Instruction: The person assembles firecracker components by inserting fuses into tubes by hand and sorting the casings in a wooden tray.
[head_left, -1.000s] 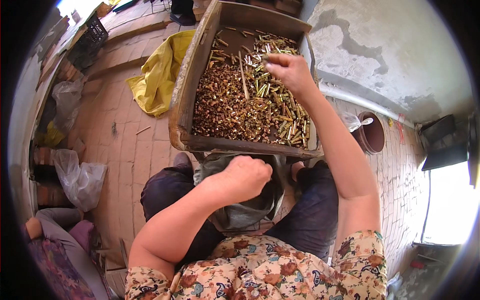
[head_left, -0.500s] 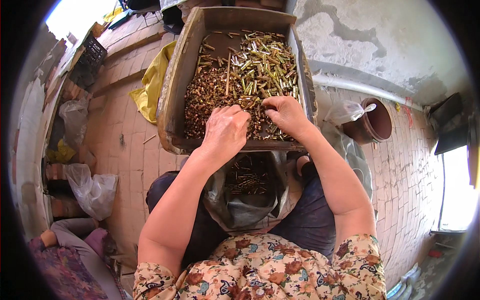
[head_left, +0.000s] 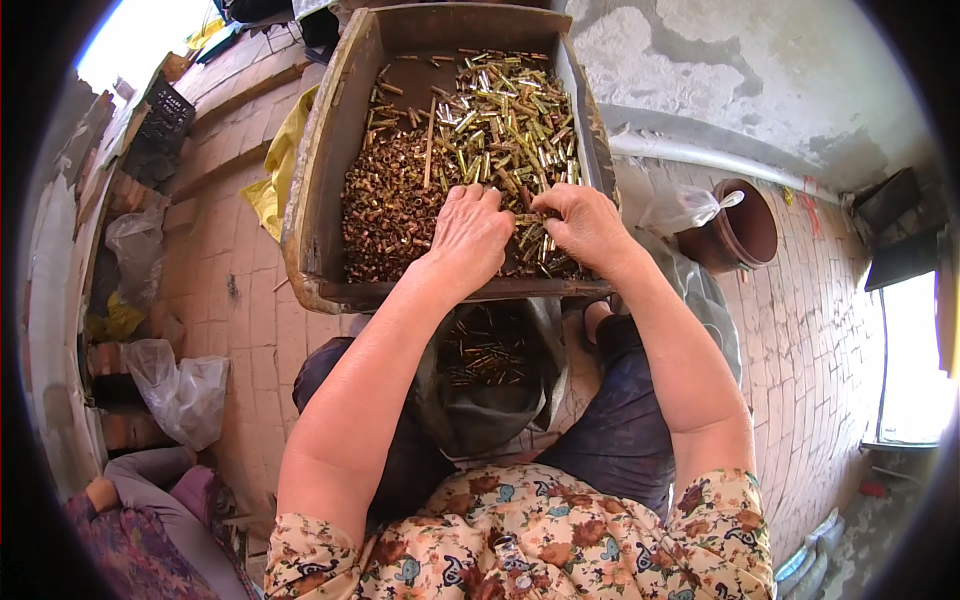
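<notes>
Reading hours from mid-view, find a black crate [head_left: 160,125] at ten o'clock, a clear bag [head_left: 180,390] between eight and nine, then a yellow sack [head_left: 275,180] at ten, just beside the tray [head_left: 350,292] at twelve. Switching to the tray's own clock, see copper bits [head_left: 385,205] heaped at eight and a thin stick [head_left: 430,143] near the middle, between bits and brass tubes [head_left: 520,110]. At six, see the left hand [head_left: 470,235], palm down, fingers bent into loose pieces; cannot tell whether grasping any. At six in the view, below the tray's near wall, note an open grey sack [head_left: 490,425] with slim brass pieces [head_left: 490,365] inside; could catch bits along with tubes if scooped too fast. At two in the tray, see the tubes crossing one another; could slide past the stick into the bits if raked hard toward nine. At four, see the right hand [head_left: 585,225], thumb and forefinger drawn close; cannot tell whether pinching a tube. Could spill pieces over the near wall if pulled sharply toward six. Between two and three in the view, find a brown bucket [head_left: 765,225] beside a knotted bag [head_left: 675,212].
</notes>
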